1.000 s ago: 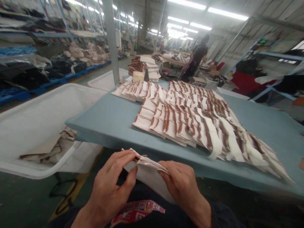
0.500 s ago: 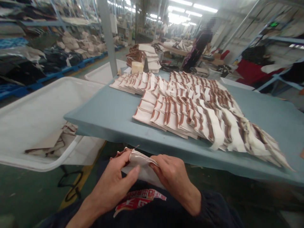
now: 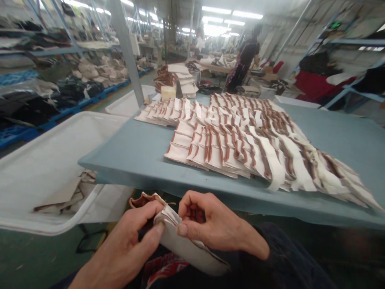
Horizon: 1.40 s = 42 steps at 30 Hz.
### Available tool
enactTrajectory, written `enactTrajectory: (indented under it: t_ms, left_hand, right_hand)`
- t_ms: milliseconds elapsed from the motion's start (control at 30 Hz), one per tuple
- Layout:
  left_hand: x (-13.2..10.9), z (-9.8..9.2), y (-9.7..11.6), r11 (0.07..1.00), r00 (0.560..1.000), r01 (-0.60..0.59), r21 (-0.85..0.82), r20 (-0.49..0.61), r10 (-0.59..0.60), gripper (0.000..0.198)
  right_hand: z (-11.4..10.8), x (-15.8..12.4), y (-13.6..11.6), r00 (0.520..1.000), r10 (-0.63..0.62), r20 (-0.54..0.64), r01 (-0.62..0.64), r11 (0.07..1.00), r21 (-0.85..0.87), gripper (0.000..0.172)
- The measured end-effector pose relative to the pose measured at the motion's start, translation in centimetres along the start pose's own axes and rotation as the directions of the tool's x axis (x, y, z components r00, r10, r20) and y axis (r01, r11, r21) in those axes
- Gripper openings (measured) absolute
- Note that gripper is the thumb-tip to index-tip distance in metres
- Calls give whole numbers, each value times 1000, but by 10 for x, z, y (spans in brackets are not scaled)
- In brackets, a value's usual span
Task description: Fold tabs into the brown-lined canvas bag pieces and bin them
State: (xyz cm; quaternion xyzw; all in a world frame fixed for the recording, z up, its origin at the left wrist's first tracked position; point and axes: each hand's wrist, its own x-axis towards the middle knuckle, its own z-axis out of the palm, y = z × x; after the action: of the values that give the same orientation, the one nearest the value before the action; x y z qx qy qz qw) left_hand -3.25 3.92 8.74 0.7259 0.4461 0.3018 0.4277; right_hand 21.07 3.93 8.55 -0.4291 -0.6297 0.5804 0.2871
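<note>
A small stack of white fabric pieces (image 3: 183, 245) with brown trim lies over my lap, below the table's front edge. My left hand (image 3: 132, 241) pinches its left end, thumb on top and fingers curled round the brown-edged corner. My right hand (image 3: 210, 224) is closed beside it, thumb and forefinger pinching the top edge of the same stack. On the blue-grey table (image 3: 141, 156) in front of me, several rows of overlapping white pieces with brown trim (image 3: 240, 144) are fanned out.
A large white bin (image 3: 45, 172) stands at the left with a few fabric pieces (image 3: 66, 192) inside. A second white bin (image 3: 126, 104) is behind it. Stacked pieces (image 3: 177, 80) sit at the table's far end. A person (image 3: 243, 64) works in the background. Shelves of cloth line the left.
Both hands have drawn the stack down and closer to my body. The right hand has curled from flat fingers into a pinch on the top edge. The view tilted slightly down.
</note>
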Motion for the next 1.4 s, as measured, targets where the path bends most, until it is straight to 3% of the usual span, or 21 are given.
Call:
enactTrajectory:
  t_ms: [267, 467, 600, 667, 767, 900, 1067, 1400]
  left_hand:
    - [4, 1, 24, 999, 999, 27, -35, 29, -26, 25]
    - [4, 3, 18, 998, 997, 53, -41, 51, -51, 23]
    - [3, 6, 13, 993, 993, 96, -67, 78, -91, 26]
    - [3, 6, 12, 992, 991, 107, -73, 87, -101, 24]
    - [4, 5, 10, 989, 988, 108, -104, 122, -95, 24]
    - [6, 6, 9, 983, 980, 132, -128, 168, -110, 29]
    - [9, 12, 8, 988, 982, 130, -85, 152, -117, 30]
    - [6, 19, -1, 992, 989, 108, -59, 105, -102, 33]
  right_hand:
    - [13, 14, 2, 992, -2, 124, -35, 955, 295, 69]
    - [18, 16, 19, 982, 19, 187, -101, 891, 442, 75]
    - [19, 16, 26, 981, 16, 193, -103, 886, 451, 74]
    - [16, 13, 26, 989, 8, 151, -67, 919, 390, 66]
    - [11, 5, 20, 996, -88, -4, 88, 988, 124, 39]
    - [5, -7, 12, 965, -255, -61, 238, 950, -202, 12]
    - [5, -14, 10, 941, -331, -64, 277, 868, -412, 7]
    - [14, -14, 14, 954, -288, -86, 218, 860, -461, 7]
